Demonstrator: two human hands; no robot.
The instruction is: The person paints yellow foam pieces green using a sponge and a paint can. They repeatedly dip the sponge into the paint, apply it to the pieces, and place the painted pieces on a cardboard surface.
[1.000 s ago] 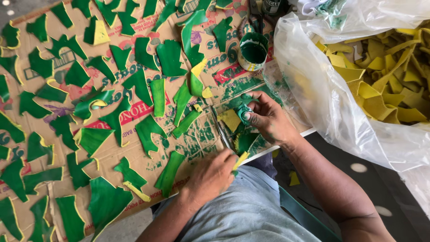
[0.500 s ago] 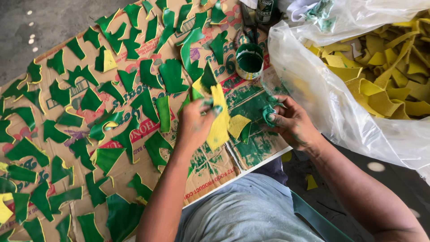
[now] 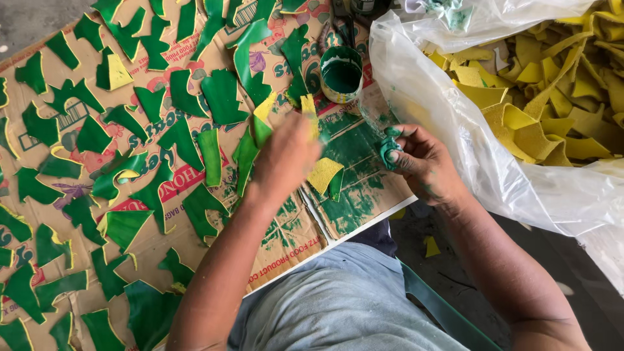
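Note:
My left hand (image 3: 286,156) is blurred over the stained cardboard sheet (image 3: 279,227). It grips a yellow cut piece (image 3: 323,174), whose ends stick out above and below the hand. My right hand (image 3: 426,166), smeared with green, is closed on a small green-soaked dauber (image 3: 390,151) just right of that piece. An open can of green paint (image 3: 341,75) stands a little beyond both hands.
Several green-painted cut pieces (image 3: 221,97) lie spread over the cardboard to the left. A big clear plastic bag (image 3: 455,130) full of yellow pieces (image 3: 539,97) sits at the right. My lap in grey cloth (image 3: 344,305) is below.
My left hand picked a yellow piece from near my lap and carried it up to the stained patch of cardboard. The right hand kept the dauber and stayed close by.

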